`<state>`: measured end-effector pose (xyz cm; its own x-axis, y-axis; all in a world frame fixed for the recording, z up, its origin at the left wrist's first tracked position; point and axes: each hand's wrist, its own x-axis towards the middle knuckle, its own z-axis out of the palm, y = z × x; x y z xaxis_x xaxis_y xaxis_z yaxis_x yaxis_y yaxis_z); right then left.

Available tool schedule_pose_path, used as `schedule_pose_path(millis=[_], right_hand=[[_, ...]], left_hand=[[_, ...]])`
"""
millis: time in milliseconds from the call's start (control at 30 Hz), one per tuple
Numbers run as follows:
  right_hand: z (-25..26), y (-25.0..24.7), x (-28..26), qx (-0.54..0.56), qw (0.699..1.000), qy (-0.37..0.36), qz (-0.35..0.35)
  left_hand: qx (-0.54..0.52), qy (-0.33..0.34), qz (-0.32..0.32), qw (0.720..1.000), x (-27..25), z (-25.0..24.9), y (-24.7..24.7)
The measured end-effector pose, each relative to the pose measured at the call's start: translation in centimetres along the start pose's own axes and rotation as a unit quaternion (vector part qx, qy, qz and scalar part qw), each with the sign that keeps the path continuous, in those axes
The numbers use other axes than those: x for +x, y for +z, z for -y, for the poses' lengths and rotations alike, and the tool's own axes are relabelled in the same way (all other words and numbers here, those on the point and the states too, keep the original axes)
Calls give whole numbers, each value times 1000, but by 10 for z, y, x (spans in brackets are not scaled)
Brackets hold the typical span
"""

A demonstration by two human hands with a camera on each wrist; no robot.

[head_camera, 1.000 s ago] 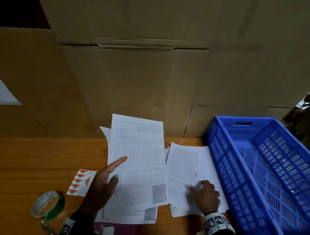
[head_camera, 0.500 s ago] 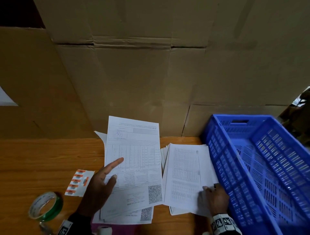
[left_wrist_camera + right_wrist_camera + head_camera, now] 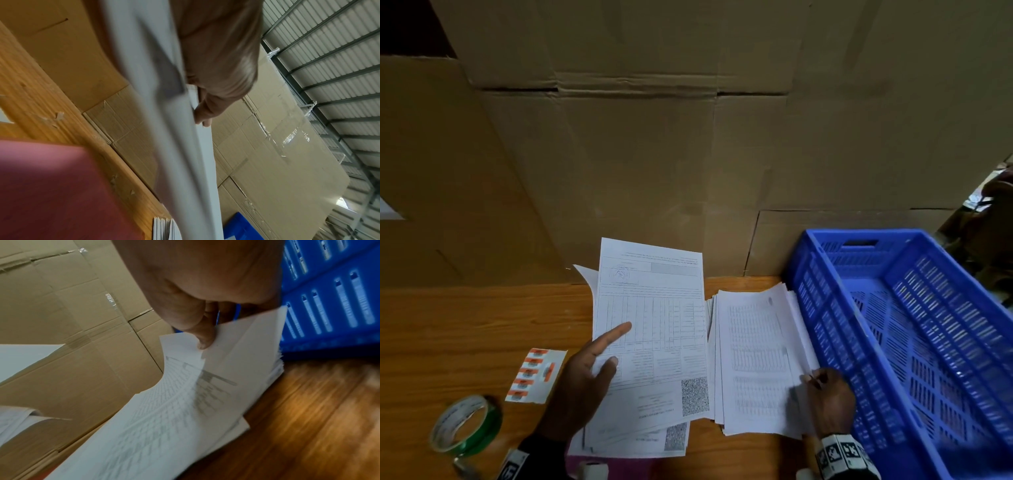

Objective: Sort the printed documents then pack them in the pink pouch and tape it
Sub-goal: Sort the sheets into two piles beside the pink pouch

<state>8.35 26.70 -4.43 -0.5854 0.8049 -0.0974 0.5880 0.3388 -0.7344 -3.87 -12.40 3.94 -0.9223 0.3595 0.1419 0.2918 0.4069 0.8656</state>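
Observation:
My left hand [image 3: 616, 344] holds a sheaf of printed forms [image 3: 654, 335] tilted up off the wooden table [image 3: 465, 325], thumb and index finger on top. The left wrist view shows its fingers [image 3: 205, 113] under the sheaf's edge. To the right lies a stack of printed tables [image 3: 753, 359]. My right hand [image 3: 815, 378] pinches the top sheet at its right edge, near the corner. In the right wrist view the thumb [image 3: 205, 340] presses that lifted, curling sheet [image 3: 180, 386]. The pink pouch [image 3: 626, 469] [image 3: 51, 186] lies under the forms at the near edge, mostly hidden.
A blue slotted crate [image 3: 822, 342] stands right against the stack. A green-edged tape roll [image 3: 465, 425] and a sheet of orange stickers [image 3: 536, 375] lie at the left. Cardboard boxes [image 3: 654, 154] wall off the back of the table.
My right hand slid from the stack's lower middle to its right edge and took hold of the top sheet there, raising it. The left hand kept its hold on the forms.

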Motion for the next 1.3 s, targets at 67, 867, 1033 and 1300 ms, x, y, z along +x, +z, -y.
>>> schedule_pose_path(millis=[67, 867, 1033, 1300], right_hand=[[5, -4, -1, 11, 1000, -4, -21], [14, -10, -4, 136, 989, 4, -57], [14, -14, -6, 35, 997, -22, -64], [7, -9, -1, 15, 996, -62, -70]], left_hand=[[-3, -1, -3, 1000, 0, -6, -1], [-17, -17, 3, 1000, 3, -8, 7], [-20, -25, -4, 999, 3, -2, 6], [-10, -29, -5, 1000, 4, 4, 6]])
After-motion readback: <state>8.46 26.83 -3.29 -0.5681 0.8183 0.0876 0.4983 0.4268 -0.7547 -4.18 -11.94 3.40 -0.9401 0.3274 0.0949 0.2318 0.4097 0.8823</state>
